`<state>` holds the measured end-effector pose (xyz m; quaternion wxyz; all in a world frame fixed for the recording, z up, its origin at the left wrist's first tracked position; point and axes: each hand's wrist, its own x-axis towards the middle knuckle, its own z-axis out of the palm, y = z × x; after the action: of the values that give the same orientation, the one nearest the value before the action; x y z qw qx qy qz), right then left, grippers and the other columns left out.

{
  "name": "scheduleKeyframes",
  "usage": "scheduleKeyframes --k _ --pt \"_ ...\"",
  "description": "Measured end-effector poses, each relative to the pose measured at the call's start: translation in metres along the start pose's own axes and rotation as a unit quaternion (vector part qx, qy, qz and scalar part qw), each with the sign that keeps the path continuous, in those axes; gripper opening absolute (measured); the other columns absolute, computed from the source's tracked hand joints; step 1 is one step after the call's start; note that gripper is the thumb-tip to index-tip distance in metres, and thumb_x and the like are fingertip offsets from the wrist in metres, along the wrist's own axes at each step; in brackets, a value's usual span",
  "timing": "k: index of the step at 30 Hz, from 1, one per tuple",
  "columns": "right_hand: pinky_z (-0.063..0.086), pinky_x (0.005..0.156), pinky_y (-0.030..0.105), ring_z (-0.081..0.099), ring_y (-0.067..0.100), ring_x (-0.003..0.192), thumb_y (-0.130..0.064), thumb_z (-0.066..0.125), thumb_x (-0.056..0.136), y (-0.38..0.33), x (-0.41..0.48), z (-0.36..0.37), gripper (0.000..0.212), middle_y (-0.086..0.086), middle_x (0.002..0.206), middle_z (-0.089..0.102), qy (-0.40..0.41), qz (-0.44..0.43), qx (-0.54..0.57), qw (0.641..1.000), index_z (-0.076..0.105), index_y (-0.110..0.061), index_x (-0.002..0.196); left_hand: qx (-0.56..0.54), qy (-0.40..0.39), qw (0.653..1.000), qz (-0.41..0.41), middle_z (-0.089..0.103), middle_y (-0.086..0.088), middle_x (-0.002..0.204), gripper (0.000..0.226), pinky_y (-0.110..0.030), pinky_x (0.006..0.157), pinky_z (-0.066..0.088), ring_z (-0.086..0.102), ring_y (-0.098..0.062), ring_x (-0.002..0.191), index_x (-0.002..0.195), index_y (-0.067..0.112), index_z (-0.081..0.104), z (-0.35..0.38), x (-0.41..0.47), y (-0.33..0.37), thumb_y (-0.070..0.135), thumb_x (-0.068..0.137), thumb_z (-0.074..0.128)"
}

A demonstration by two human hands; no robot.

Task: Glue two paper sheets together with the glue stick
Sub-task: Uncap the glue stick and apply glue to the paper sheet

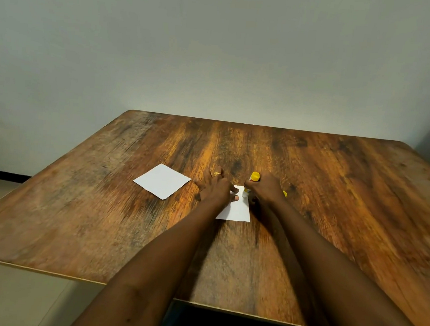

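Glue stick yellow-capped, R hand gripping

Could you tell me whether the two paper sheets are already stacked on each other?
No, the second sheet lies apart on the table, left of the sheet under the left hand.

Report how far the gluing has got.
Done: the glue stick looks uncapped; a yellow piece, likely its cap, lies behind the right hand. In hand: that hand presses the stick onto the near paper sheet, which the left hand steadies. Left: the second sheet lies apart, unjoined.
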<state>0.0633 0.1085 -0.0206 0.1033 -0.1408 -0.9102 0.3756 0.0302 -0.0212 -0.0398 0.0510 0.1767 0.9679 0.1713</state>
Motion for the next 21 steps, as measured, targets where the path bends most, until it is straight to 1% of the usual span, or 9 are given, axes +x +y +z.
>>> scheduleKeyframes --k 2,3,5,7,10,12,16,17,21 --pt "0.033 0.050 0.024 0.046 0.018 0.056 -0.014 0.064 0.080 0.000 -0.004 -0.001 0.019 0.012 0.065 0.054 -0.011 0.003 -0.002 1.000 0.060 0.000 0.067 -0.005 -0.001 1.000 -0.003 0.026 -0.012 0.152 0.036 -0.066 0.109 0.002 0.004 -0.042 0.141 0.123 0.030 0.060 0.000 -0.001 0.001 0.037 0.088 0.059" --pt "0.033 0.051 0.025 0.047 0.017 0.057 -0.014 0.064 0.080 0.000 -0.006 -0.001 0.019 0.011 0.065 0.054 -0.016 0.006 -0.003 1.000 0.059 -0.001 0.068 -0.007 -0.003 1.000 -0.005 0.027 -0.012 0.151 0.036 -0.066 0.109 0.002 0.004 -0.042 0.141 0.123 0.030 0.060 -0.001 -0.002 0.001 0.037 0.088 0.059" --pt "0.031 0.048 0.023 0.043 0.014 0.052 -0.014 0.065 0.080 -0.001 -0.011 -0.002 0.024 0.007 0.059 0.049 -0.019 0.010 -0.002 1.000 0.052 -0.007 0.061 -0.010 -0.002 1.000 -0.010 0.028 -0.013 0.150 0.036 -0.066 0.109 0.005 0.005 -0.041 0.140 0.123 0.030 0.060 -0.002 -0.004 0.003 0.036 0.088 0.059" --pt "0.028 0.046 0.023 0.040 0.013 0.049 -0.014 0.064 0.078 -0.001 -0.017 -0.003 0.029 0.006 0.055 0.046 -0.016 0.010 0.000 1.000 0.046 -0.009 0.056 -0.011 0.001 1.000 -0.012 0.029 -0.013 0.149 0.036 -0.064 0.109 0.009 0.005 -0.041 0.140 0.124 0.029 0.060 -0.001 -0.006 0.003 0.035 0.088 0.059" --pt "0.027 0.046 0.026 0.037 0.014 0.049 -0.013 0.064 0.076 -0.002 -0.025 -0.003 0.035 0.007 0.056 0.045 -0.009 0.007 -0.005 1.000 0.040 -0.012 0.051 -0.018 0.006 1.000 -0.011 0.034 -0.011 0.145 0.035 -0.059 0.108 0.018 0.010 -0.039 0.138 0.124 0.028 0.060 0.000 -0.009 0.005 0.034 0.089 0.058" --pt "0.028 0.047 0.027 0.037 0.014 0.048 -0.013 0.064 0.075 -0.002 -0.030 -0.004 0.035 0.008 0.057 0.046 -0.006 0.004 -0.007 1.000 0.040 -0.013 0.050 -0.022 0.015 1.000 -0.016 0.033 -0.009 0.144 0.033 -0.060 0.105 0.021 0.011 -0.038 0.137 0.122 0.029 0.061 0.002 -0.012 0.006 0.034 0.089 0.058" --pt "0.030 0.048 0.027 0.042 0.019 0.054 -0.015 0.066 0.074 -0.002 -0.039 -0.004 0.026 0.013 0.064 0.052 -0.014 -0.005 -0.024 1.000 0.048 -0.008 0.057 -0.019 0.021 0.999 -0.017 0.029 -0.009 0.148 0.033 -0.063 0.108 0.015 0.007 -0.039 0.140 0.123 0.032 0.060 0.004 -0.014 0.006 0.034 0.090 0.056" --pt "0.031 0.046 0.025 0.043 0.018 0.054 -0.015 0.066 0.074 -0.001 -0.041 -0.004 0.025 0.012 0.066 0.053 -0.014 -0.003 -0.019 1.000 0.049 -0.008 0.058 -0.019 0.022 0.999 -0.014 0.029 -0.010 0.149 0.033 -0.063 0.109 0.014 0.007 -0.040 0.140 0.123 0.032 0.060 0.004 -0.014 0.006 0.033 0.091 0.055" --pt "0.031 0.042 0.023 0.045 0.016 0.052 -0.018 0.067 0.074 0.002 -0.046 -0.004 0.027 0.012 0.069 0.054 -0.011 0.008 -0.008 1.000 0.046 -0.011 0.058 -0.004 0.029 1.000 -0.007 0.026 -0.011 0.151 0.033 -0.063 0.109 0.009 0.005 -0.040 0.141 0.125 0.032 0.058 0.006 -0.016 0.007 0.033 0.093 0.053"
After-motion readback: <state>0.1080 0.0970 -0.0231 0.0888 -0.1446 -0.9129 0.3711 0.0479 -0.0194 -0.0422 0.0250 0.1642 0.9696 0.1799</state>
